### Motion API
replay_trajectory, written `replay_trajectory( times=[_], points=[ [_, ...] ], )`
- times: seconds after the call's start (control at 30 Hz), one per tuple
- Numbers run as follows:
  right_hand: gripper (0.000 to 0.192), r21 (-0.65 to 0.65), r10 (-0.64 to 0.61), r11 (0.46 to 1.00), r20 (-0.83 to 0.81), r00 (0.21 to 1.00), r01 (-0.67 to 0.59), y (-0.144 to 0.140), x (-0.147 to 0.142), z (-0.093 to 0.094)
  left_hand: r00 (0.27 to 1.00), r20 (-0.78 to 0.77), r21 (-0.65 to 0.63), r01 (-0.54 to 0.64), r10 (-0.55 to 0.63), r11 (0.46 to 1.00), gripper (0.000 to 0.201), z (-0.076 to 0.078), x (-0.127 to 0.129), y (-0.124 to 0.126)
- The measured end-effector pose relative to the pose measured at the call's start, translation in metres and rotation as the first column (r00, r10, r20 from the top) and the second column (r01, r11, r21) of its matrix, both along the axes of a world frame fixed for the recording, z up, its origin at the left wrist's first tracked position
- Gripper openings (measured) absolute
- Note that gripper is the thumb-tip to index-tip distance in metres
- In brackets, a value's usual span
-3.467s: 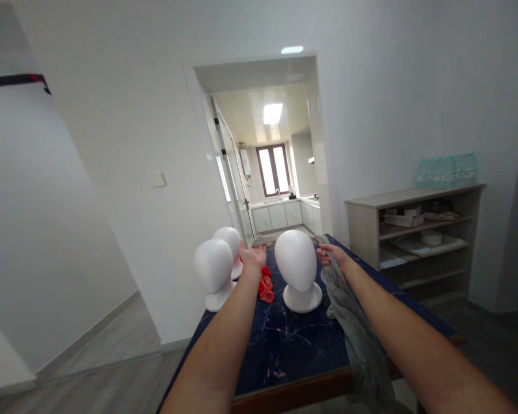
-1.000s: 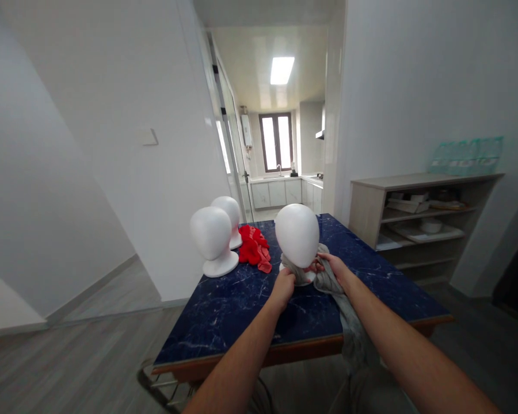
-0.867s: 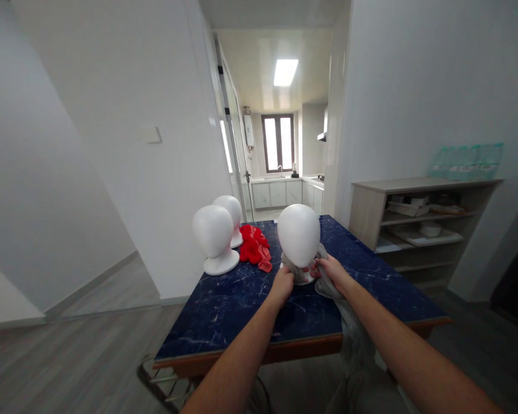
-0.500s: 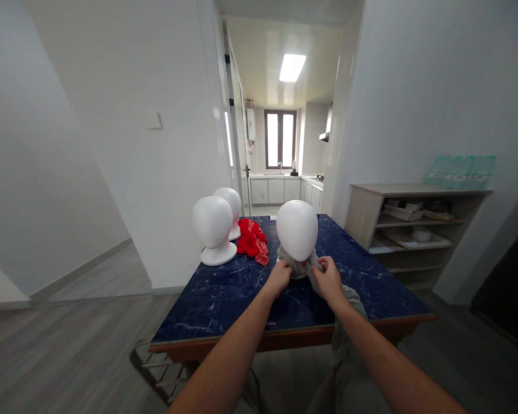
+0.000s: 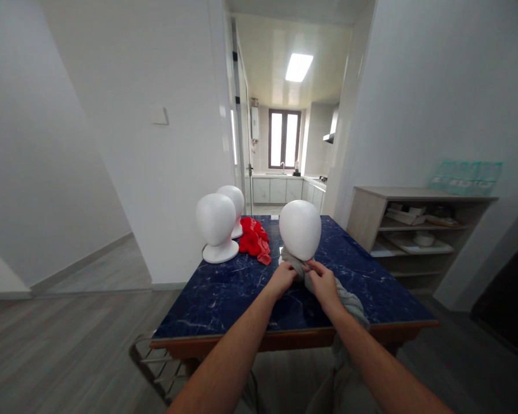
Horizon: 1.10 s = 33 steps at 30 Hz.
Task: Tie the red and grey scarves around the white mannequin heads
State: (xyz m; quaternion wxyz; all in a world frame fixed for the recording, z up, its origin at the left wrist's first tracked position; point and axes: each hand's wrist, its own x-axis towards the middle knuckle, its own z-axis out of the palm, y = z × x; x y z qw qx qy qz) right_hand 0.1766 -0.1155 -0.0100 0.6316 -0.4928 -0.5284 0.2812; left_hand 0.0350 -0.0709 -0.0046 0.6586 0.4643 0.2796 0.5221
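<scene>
A white featureless mannequin head (image 5: pixel 300 229) stands near the middle of the dark blue marbled table (image 5: pixel 224 299). A grey scarf (image 5: pixel 347 299) is wrapped round its neck and trails over the table's front edge. My left hand (image 5: pixel 282 278) and my right hand (image 5: pixel 320 281) both grip the scarf just in front of the neck, close together. Two more white mannequin heads (image 5: pixel 216 225) stand at the table's back left, with a crumpled red cloth (image 5: pixel 252 241) beside them.
A wooden shelf unit (image 5: pixel 418 233) with boxes and dishes stands against the right wall. A metal wire rack (image 5: pixel 153 362) sticks out under the table's near left corner. Behind the table a doorway (image 5: pixel 285 144) opens onto a kitchen.
Earlier my hands reached past the head with the scarf. Since then they have come to the front of its neck and drawn together, the scarf now round the neck.
</scene>
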Motion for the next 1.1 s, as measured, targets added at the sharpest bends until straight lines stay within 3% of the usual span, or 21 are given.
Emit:
replay_trajectory(
  times=[0.17, 0.3, 0.43, 0.63, 0.9, 1.1],
  points=[
    [0.059, -0.009, 0.06, 0.998, 0.049, 0.997, -0.06, -0.004, -0.001, -0.007, 0.991, -0.116, 0.063, 0.081, -0.073, 0.995, 0.025, -0.001, 0.0, 0.001],
    [0.056, -0.03, -0.02, 0.999, 0.196, 0.98, 0.027, -0.01, -0.006, -0.006, 0.986, -0.149, 0.103, 0.084, -0.068, 0.991, 0.023, 0.001, 0.0, 0.001],
    [0.057, 0.002, -0.078, 0.997, 0.189, 0.979, 0.079, -0.012, -0.017, -0.003, 0.987, -0.162, 0.141, 0.043, -0.019, 0.989, 0.029, 0.004, 0.002, -0.001],
    [0.039, -0.089, -0.174, 0.976, 0.212, 0.962, 0.197, -0.005, -0.029, -0.001, 0.973, -0.166, 0.159, -0.136, 0.162, 0.978, 0.041, 0.007, 0.006, 0.0],
    [0.013, -0.056, -0.231, 0.968, 0.19, 0.954, 0.245, 0.0, -0.021, 0.0, 0.977, -0.146, 0.106, -0.138, 0.153, 0.985, 0.034, 0.002, 0.007, 0.003],
    [0.016, -0.102, -0.24, 0.949, 0.387, 0.89, 0.3, 0.003, -0.015, 0.013, 0.983, -0.102, 0.025, -0.151, 0.153, 0.988, 0.029, -0.006, 0.012, 0.007]
  ],
)
